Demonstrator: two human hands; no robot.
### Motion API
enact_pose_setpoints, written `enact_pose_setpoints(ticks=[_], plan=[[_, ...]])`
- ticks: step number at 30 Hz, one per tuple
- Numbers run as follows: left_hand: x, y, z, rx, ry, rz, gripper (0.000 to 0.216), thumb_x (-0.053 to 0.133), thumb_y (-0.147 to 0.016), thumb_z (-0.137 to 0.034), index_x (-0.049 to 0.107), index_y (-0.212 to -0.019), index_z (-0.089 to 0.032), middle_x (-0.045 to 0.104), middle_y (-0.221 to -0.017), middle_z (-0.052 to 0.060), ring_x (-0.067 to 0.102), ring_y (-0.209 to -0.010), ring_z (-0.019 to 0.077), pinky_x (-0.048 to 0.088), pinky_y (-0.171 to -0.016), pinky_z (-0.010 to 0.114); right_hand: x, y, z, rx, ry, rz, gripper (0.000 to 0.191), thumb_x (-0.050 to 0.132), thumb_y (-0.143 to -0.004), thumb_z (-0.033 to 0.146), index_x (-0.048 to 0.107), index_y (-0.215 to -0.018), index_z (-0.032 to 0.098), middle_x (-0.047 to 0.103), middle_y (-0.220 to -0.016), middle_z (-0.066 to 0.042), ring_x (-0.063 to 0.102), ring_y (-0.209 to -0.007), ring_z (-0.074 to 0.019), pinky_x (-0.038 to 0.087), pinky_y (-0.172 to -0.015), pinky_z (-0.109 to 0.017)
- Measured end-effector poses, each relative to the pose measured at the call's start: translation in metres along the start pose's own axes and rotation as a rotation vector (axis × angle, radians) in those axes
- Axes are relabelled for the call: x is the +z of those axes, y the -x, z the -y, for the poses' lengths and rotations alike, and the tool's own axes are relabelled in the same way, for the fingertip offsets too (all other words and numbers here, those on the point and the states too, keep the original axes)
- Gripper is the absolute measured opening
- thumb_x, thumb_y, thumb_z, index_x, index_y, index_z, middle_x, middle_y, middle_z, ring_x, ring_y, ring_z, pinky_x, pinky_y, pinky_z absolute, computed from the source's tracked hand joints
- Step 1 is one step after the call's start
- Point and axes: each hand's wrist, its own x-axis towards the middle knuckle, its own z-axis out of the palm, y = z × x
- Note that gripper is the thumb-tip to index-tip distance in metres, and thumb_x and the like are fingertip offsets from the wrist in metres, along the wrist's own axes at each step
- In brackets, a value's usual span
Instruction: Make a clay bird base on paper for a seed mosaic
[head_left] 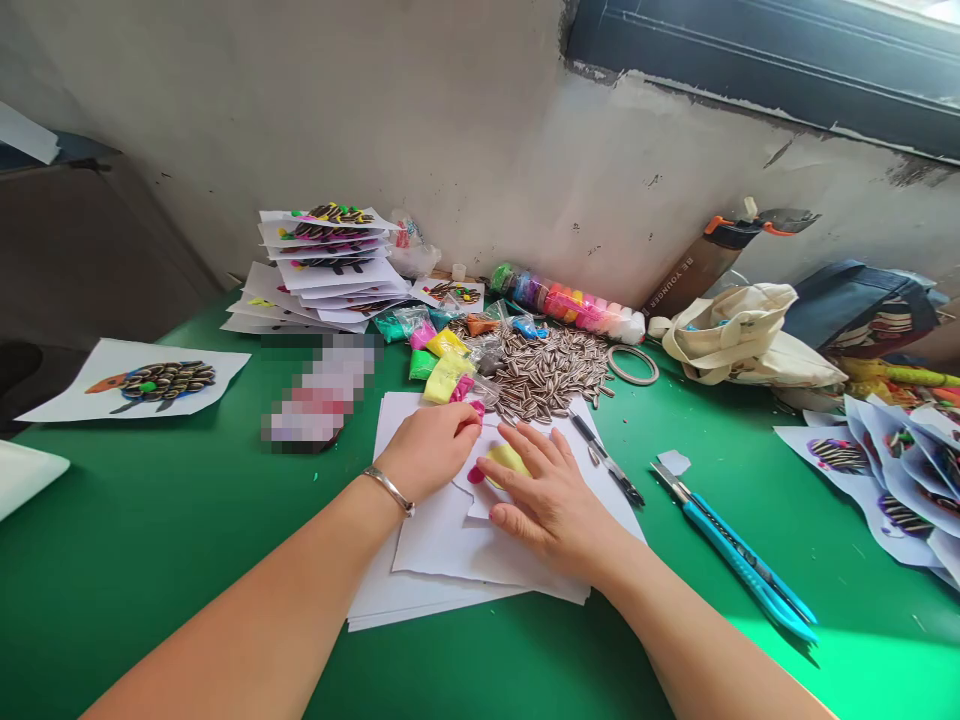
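My left hand (pixel 431 455), with a silver bangle at the wrist, is closed, its fingertips pinched at a bit of magenta modelling clay (pixel 478 408) next to the clay bags. My right hand (pixel 551 490) lies open, fingers spread, over a small white sheet (pixel 484 510). Under its fingers shows a flat yellow clay shape (pixel 508 458), partly hidden, with a magenta clay dot (pixel 475 475) at its left edge. Larger white papers (pixel 420 545) lie stacked beneath. A black pen (pixel 607 460) rests along the papers' right side.
Sunflower seeds (pixel 551 370) are heaped behind the papers, beside bagged yellow clay (pixel 448 378). A tape roll (pixel 632 365) and blue utility knife (pixel 739 555) lie right. Finished seed pictures (pixel 330 270) are stacked back left; another picture (pixel 150 385) lies left. A bottle (pixel 697 265) leans against the wall.
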Motion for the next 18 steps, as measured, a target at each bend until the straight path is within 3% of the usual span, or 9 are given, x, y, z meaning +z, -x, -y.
enact_pose_setpoints(ticks=[3, 8, 14, 18], plan=[[0.0, -0.0001, -0.0001, -0.003, -0.005, 0.005, 0.024, 0.043, -0.088, -0.032, 0.066, -0.085, -0.025, 0.072, -0.084, 0.001, 0.062, -0.074, 0.0191, 0.04, -0.061, 0.027, 0.0, 0.0006, -0.0013, 0.016, 0.014, -0.026, 0.05, 0.036, -0.095, 0.058, 0.044, -0.141, 0.038, 0.027, -0.156, -0.009, 0.021, -0.143, -0.0364, 0.017, -0.108, -0.07], [0.0, -0.0001, -0.0013, -0.008, -0.015, -0.004, 0.024, 0.044, -0.087, -0.034, 0.067, -0.085, -0.026, 0.072, -0.084, 0.0, 0.062, -0.073, 0.0194, 0.041, -0.061, 0.027, -0.003, 0.0018, -0.0013, -0.013, 0.033, -0.028, 0.043, 0.037, -0.095, 0.057, 0.053, -0.132, 0.041, 0.032, -0.154, -0.006, 0.021, -0.143, -0.0379, 0.015, -0.107, -0.072], [-0.0025, -0.0004, -0.0018, 0.004, -0.038, 0.009, 0.027, 0.043, -0.086, -0.032, 0.068, -0.088, -0.025, 0.073, -0.09, 0.001, 0.063, -0.079, 0.0206, 0.042, -0.065, 0.028, -0.0051, 0.0022, 0.0015, 0.031, 0.024, -0.075, 0.046, 0.035, -0.096, 0.057, 0.047, -0.137, 0.041, 0.025, -0.157, -0.007, 0.018, -0.144, -0.0365, 0.015, -0.108, -0.07], [-0.0028, -0.0011, -0.0005, 0.026, -0.037, -0.001, 0.028, 0.041, -0.086, -0.03, 0.069, -0.09, -0.025, 0.073, -0.095, 0.001, 0.063, -0.082, 0.021, 0.043, -0.067, 0.028, -0.0029, -0.0021, 0.0064, -0.017, 0.054, -0.056, 0.047, 0.033, -0.096, 0.058, 0.053, -0.133, 0.038, 0.031, -0.155, -0.006, 0.02, -0.143, -0.0371, 0.011, -0.109, -0.07]])
